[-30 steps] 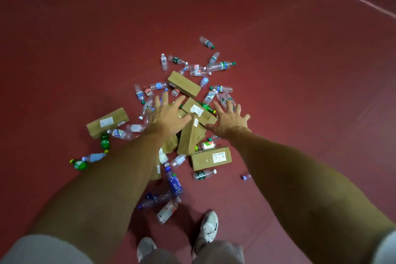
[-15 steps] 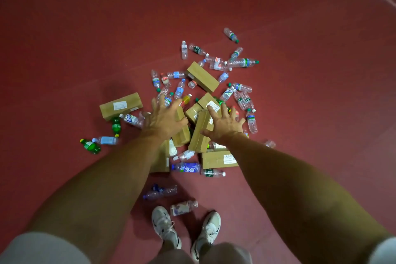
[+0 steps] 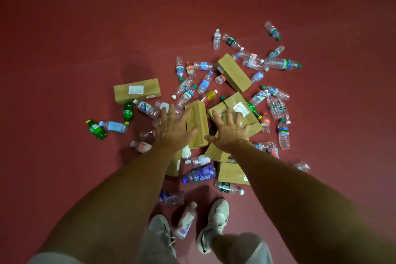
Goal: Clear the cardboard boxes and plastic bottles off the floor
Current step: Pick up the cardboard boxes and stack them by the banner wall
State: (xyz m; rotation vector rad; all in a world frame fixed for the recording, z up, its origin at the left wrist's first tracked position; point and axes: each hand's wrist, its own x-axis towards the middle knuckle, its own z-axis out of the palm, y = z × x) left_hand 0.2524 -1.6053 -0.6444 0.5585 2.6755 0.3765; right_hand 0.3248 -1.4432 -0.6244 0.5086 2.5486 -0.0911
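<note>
A heap of several brown cardboard boxes and several plastic bottles lies on the red floor (image 3: 85, 28). My left hand (image 3: 173, 129) and my right hand (image 3: 230, 130) stretch out over the heap's middle, fingers spread, holding nothing. Between them stands a narrow box (image 3: 198, 126) on its edge. A labelled box (image 3: 239, 106) lies just past my right fingers. Another labelled box (image 3: 137, 90) lies apart at the left, and a plain box (image 3: 234, 72) lies farther back. A blue-labelled bottle (image 3: 199, 174) lies under my forearms.
Two green bottles (image 3: 97, 129) (image 3: 128, 112) lie at the left edge of the heap. My white shoes (image 3: 214, 219) stand at the bottom with a pale bottle (image 3: 186, 222) between them. Bare red floor surrounds the heap on all sides.
The view has swung left and down, so the heap now sits right of centre. Both hands have come closer together over the middle boxes, still holding nothing.
</note>
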